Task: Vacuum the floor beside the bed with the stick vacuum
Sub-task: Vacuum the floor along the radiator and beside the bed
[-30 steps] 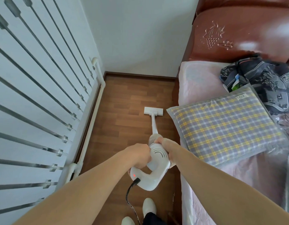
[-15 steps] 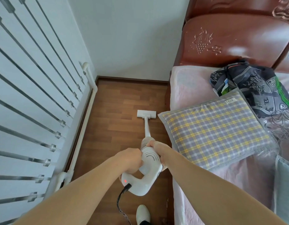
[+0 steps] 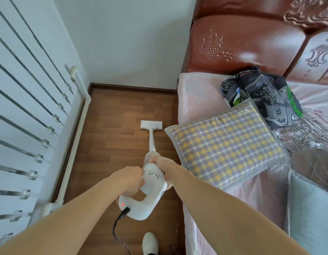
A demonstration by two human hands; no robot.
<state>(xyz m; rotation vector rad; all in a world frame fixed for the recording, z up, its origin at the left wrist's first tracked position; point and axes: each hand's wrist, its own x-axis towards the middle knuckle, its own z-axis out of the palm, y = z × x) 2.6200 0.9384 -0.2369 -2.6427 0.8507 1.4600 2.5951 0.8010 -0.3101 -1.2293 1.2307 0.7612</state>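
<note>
Wooden floor (image 3: 111,129) beside bed (image 3: 200,100), both hands gripping stick vacuum (image 3: 152,183), left hand (image 3: 129,178), right hand (image 3: 164,167)

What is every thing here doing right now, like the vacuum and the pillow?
stick vacuum: tilted, red light lit, cord attached at the back.
floor head: flat on the wooden floor beside the bed.
left hand: grips the loop handle.
right hand: holds the vacuum's body.
plaid pillow: lying on the bed, corner over the edge.
dark cloth bundle: crumpled by the headboard.
</note>
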